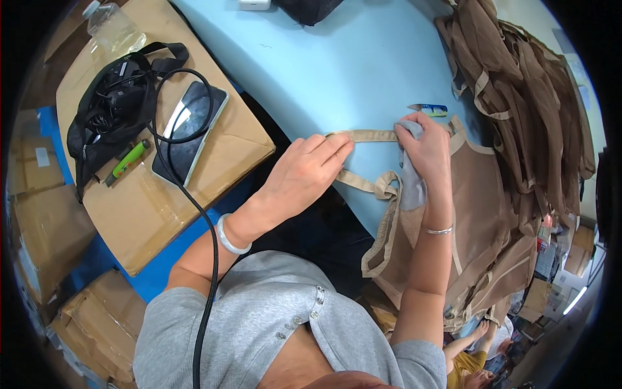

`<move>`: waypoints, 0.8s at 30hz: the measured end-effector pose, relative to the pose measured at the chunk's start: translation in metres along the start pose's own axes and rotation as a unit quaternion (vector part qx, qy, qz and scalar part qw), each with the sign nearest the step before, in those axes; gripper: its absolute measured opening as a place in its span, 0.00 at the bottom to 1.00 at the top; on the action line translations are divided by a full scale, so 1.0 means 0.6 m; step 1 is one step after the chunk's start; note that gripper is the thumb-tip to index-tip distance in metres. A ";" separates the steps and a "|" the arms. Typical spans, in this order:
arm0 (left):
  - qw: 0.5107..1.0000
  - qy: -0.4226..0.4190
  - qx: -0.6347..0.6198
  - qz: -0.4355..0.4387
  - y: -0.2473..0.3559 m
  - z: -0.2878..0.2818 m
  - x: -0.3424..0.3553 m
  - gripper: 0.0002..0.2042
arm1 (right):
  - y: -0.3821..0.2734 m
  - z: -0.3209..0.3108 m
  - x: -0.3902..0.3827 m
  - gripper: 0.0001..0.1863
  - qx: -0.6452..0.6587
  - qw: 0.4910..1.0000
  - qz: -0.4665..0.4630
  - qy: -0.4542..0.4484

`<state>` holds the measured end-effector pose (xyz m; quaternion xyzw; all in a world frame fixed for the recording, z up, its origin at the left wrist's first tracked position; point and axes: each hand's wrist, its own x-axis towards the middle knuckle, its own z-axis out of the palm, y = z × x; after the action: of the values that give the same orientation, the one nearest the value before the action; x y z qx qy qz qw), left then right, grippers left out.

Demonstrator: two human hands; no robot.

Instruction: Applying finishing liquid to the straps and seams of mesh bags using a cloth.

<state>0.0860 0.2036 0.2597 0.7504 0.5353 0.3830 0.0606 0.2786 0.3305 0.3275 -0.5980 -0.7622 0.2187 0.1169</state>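
My left hand (304, 172) pinches the end of a beige strap (372, 135) over the pale blue table (304, 65), fingers pressed together. My right hand (421, 149) grips a folded light grey cloth (411, 188) against that strap, near the top of a brown mesh garment (476, 194) with beige binding. A second beige strap with a loop or knot (385, 188) hangs below my hands onto the garment. Just beyond my right hand lies a small blue-and-green snipping tool (431, 110).
Brown garments (518, 97) are piled at the right. On a cardboard surface (233, 136) at the left lie a phone (181, 152), black pouch (100, 113), green cutter (129, 159), bottle (113, 32) and cable. Boxes (45, 240) stand lower left. Another person's arm (466, 347) shows lower right.
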 end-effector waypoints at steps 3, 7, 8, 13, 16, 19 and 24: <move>0.999 -0.031 0.003 -0.011 0.000 -0.004 0.002 0.19 | -0.035 0.007 -0.011 0.12 0.006 0.999 -0.031 0.007; 1.000 -0.014 -0.012 -0.004 0.000 -0.001 0.006 0.19 | -0.069 0.025 -0.015 0.12 0.033 0.997 -0.062 -0.033; 1.000 -0.007 -0.008 -0.003 -0.001 0.000 0.005 0.18 | -0.071 0.030 -0.012 0.12 0.020 0.997 -0.061 -0.036; 1.000 0.004 -0.009 -0.010 0.000 0.002 0.007 0.17 | -0.072 0.042 -0.006 0.13 -0.029 0.997 -0.054 -0.045; 1.000 0.004 0.005 -0.006 0.000 0.002 0.006 0.17 | -0.073 0.044 -0.006 0.13 -0.030 0.996 -0.077 -0.043; 1.000 0.010 0.002 -0.008 0.000 0.003 0.005 0.18 | -0.075 0.044 -0.005 0.14 -0.048 0.991 -0.116 -0.037; 1.000 0.014 0.007 -0.011 -0.001 0.004 0.004 0.18 | -0.082 0.041 -0.001 0.12 -0.080 0.992 -0.076 -0.063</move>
<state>0.0874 0.2068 0.2590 0.7398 0.5468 0.3886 0.0520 0.2254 0.3159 0.3290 -0.5307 -0.8263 0.1851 0.0364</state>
